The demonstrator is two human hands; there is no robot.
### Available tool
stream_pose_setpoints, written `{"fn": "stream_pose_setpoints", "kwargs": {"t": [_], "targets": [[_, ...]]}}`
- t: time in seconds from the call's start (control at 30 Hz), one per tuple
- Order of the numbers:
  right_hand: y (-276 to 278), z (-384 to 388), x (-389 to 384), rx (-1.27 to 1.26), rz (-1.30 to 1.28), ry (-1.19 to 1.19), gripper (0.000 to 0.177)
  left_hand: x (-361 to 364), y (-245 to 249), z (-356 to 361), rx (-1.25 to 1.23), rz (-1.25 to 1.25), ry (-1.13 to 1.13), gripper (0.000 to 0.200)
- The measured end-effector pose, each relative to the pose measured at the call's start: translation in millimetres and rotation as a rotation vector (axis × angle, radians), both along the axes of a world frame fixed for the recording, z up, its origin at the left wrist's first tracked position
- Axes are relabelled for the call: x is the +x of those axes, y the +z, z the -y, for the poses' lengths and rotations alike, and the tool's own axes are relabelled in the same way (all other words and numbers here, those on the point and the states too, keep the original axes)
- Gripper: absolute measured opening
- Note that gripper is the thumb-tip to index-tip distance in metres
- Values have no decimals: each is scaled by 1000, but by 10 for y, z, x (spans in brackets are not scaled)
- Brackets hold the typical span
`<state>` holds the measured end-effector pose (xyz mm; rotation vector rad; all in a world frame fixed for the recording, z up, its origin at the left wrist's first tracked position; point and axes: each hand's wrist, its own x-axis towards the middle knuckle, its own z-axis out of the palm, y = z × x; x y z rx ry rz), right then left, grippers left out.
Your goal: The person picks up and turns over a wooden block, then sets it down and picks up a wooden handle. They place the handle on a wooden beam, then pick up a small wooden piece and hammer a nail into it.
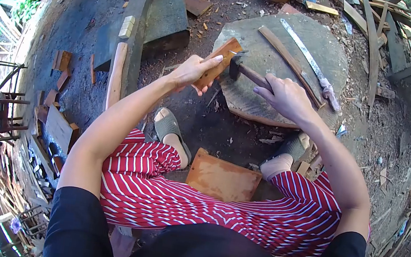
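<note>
My left hand (197, 72) is closed round a reddish-brown wooden board (219, 62), thumb on its upper face, tilted at the left edge of a big round wood stump (303, 42). In my right hand (284, 97) is a hammer, gripped by its wooden handle (254, 76). Its dark head (234, 68) is right beside the board's edge. A thin metal piece, perhaps a nail (235, 52), sticks out at the board's upper part, just above the hammer head.
On the stump lie a long wooden strip (289, 64) and a machete-like blade (302, 50) with a wrapped handle (330, 94). Between my feet is another brown board (223, 178). Wood offcuts (197, 6) litter the ground; a dark block (168, 22) stands left, near a long beam (138, 38).
</note>
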<state>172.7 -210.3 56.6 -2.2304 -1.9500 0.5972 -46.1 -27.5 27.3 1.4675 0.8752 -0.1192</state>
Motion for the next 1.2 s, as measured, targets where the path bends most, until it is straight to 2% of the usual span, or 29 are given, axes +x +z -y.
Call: {"fn": "stream_pose_setpoints", "kwargs": {"t": [0.07, 0.13, 0.17, 0.2, 0.23, 0.3, 0.33, 0.37, 0.43, 0.57, 0.63, 0.67, 0.7, 0.77, 0.8, 0.93, 1.2], "targets": [[82, -79, 37, 13, 27, 29, 46, 3, -11, 113, -112, -6, 136, 65], [368, -203, 80, -99, 189, 58, 43, 32, -32, 409, -244, 39, 286, 68], [467, -206, 130, -107, 180, 55, 43, 43, -46, 523, -301, 63, 344, 69], [576, -211, 216, -51, 344, 144, 41, 39, -79, 524, -309, 62, 342, 69], [653, -218, 293, 6, 511, 237, 39, 21, -124, 495, 17, 38, 252, 65], [737, -245, 395, 34, 615, 297, 38, 27, -132, 445, 670, -8, 59, 58], [753, -256, 414, 72, 711, 359, 37, 77, -20, 447, 628, 58, 243, 47], [749, -283, 418, 73, 712, 366, 37, 126, -59, 331, 606, 127, 291, 37], [735, -393, 388, 104, 758, 393, 35, 351, -268, 151, 904, 307, 317, 34], [839, -538, 263, 54, 735, 393, 36, 717, -393, 123, 860, 148, 238, 31], [884, -554, 225, -3, 691, 372, 37, 807, -454, 209, 916, -50, 266, 30], [848, -545, 265, -13, 690, 376, 37, 797, -500, 200, 954, -44, 194, 29], [805, -538, 303, -21, 651, 385, 37, 806, -548, 212, 945, -50, 193, 29], [733, -552, 333, -24, 608, 406, 38, 814, -614, 204, 1110, 30, 240, 32], [730, -528, 318, -22, 605, 405, 39, 807, -624, 190, 1008, 72, 251, 33], [729, -446, 330, -17, 577, 370, 41, 798, -620, 174, 932, 59, 244, 35], [772, -375, 292, -62, 548, 294, 42, 836, -521, 226, 1007, 8, 247, 34]]}}
